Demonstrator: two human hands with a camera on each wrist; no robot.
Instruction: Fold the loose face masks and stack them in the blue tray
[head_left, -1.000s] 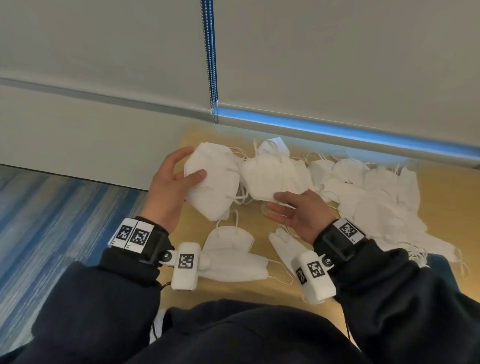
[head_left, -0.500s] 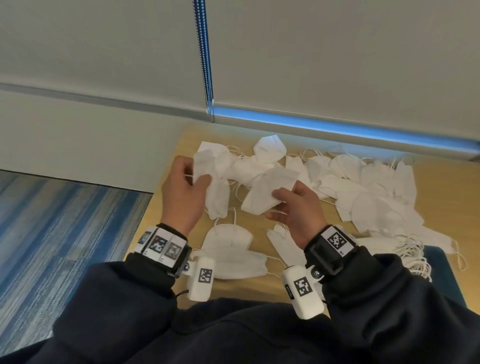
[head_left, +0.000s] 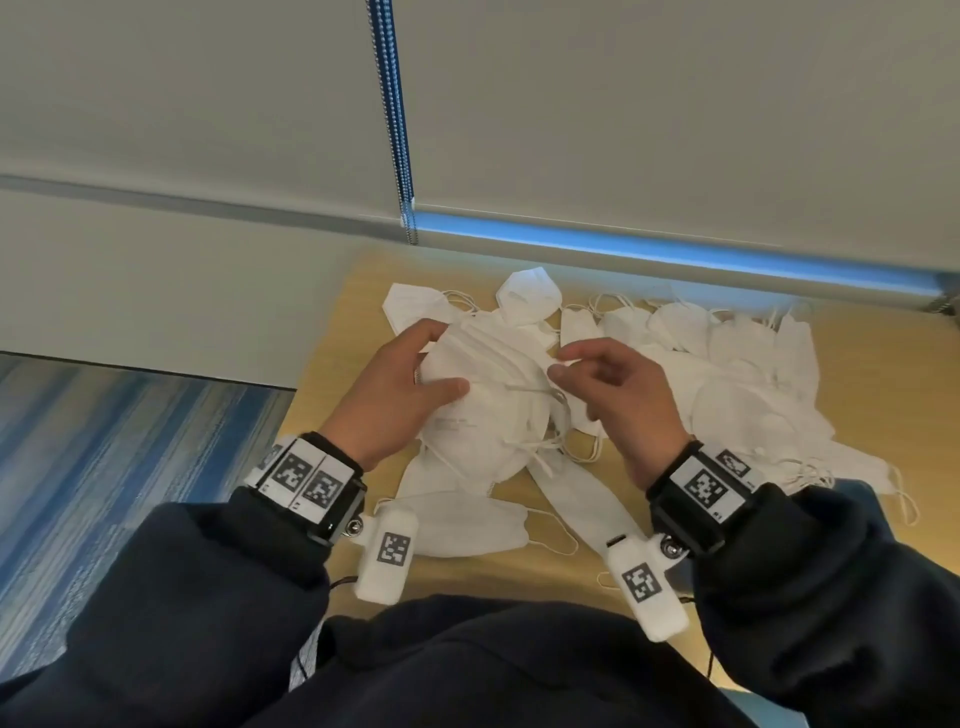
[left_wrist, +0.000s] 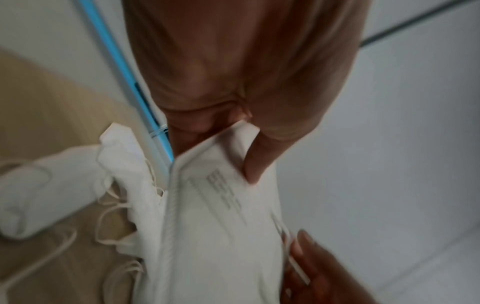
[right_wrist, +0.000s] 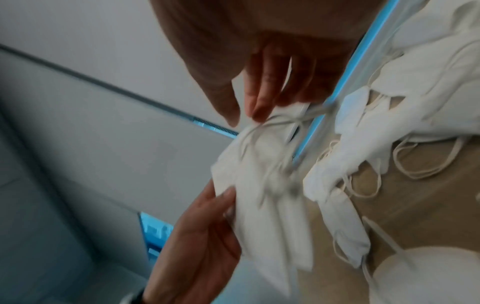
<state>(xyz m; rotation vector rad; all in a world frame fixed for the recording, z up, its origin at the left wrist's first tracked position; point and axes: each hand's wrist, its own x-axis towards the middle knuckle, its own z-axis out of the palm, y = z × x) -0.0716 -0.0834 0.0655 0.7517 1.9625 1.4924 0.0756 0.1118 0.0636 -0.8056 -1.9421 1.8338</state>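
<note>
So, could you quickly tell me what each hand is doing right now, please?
Left hand: grips the white face mask, thumb on top.
Right hand: pinches the ear loop of that mask.

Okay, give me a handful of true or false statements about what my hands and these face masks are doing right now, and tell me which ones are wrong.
1. The left hand grips a white mask. True.
2. The right hand rests flat on the table. False: it is raised, fingers at an ear loop of the held mask.
3. Loose masks lie piled on the table to the right. True.
4. The table is dark grey metal. False: it is light wood-coloured.
5. The held mask has printed text on it. True.
</note>
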